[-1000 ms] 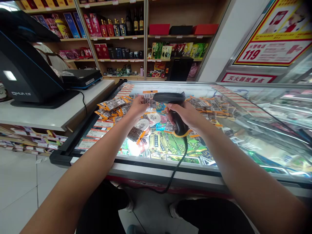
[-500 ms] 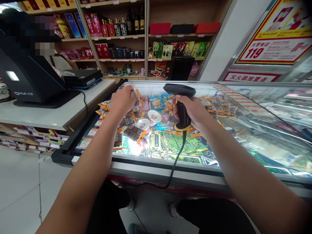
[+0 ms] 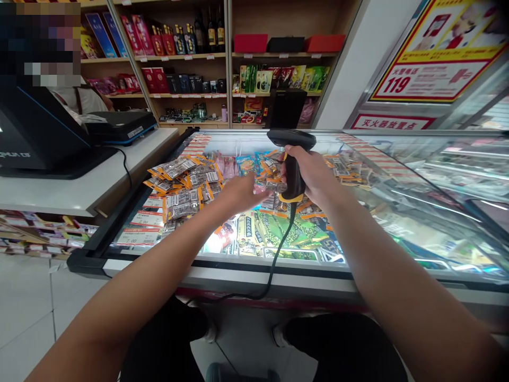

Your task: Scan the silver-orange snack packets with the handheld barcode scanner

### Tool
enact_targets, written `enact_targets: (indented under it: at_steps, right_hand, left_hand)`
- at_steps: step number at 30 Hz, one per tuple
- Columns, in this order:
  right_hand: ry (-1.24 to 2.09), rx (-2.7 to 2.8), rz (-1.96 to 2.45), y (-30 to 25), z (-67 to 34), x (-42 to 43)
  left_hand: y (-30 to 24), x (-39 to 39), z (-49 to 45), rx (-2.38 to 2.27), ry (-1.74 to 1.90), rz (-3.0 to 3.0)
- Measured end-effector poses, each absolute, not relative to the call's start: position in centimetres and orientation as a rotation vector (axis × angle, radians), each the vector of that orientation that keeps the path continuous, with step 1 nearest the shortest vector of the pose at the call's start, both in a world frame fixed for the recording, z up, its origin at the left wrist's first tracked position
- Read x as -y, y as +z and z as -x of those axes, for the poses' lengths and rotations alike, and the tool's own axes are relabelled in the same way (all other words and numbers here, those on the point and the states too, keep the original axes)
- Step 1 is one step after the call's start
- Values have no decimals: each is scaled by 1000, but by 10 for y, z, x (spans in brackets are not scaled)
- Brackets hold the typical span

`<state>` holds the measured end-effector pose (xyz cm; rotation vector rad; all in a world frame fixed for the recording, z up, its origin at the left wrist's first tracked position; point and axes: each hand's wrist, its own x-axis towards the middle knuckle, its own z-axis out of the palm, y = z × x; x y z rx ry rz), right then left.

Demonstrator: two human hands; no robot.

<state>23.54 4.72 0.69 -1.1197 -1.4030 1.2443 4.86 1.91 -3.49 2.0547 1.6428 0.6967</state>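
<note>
My right hand (image 3: 314, 172) is wrapped round the grip of a black and yellow barcode scanner (image 3: 293, 183), its head uppermost. The scanner's cable (image 3: 274, 260) hangs over the front edge of a glass-topped chest freezer (image 3: 222, 270). Just left of the scanner, my left hand (image 3: 240, 193) reaches over the glass with thumb and fingers apart; no packet shows in it. Small clear packets with orange edges (image 3: 181, 183) lie in a loose pile to its left. More such packets (image 3: 274, 167) are behind the scanner, partly hidden.
Green bags (image 3: 274, 228) show through the glass. At left stands a white counter (image 3: 107, 180) with a dark terminal (image 3: 43, 127) and a flat black scale (image 3: 119, 127); a person is behind it. Stocked shelves (image 3: 178, 58) line the back. Price labels (image 3: 139, 225) lie along the freezer's left side.
My left hand has moved right and nearer from the packet pile, leaving a packet there. Its thumb and fingers have spread. The scanner stays in my right hand, and the view has shifted slightly.
</note>
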Motion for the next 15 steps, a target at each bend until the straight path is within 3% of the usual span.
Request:
enact_targets:
  at_steps: [6,15]
  right_hand:
    - [1314,1416,1118,7,-234,-46]
    - [1423,1452,990,14,-234,-36]
  left_hand:
    - [-53,-29,-66,-1514,725,-1806]
    - [-19,-39,-21,-1577,1015,-1701]
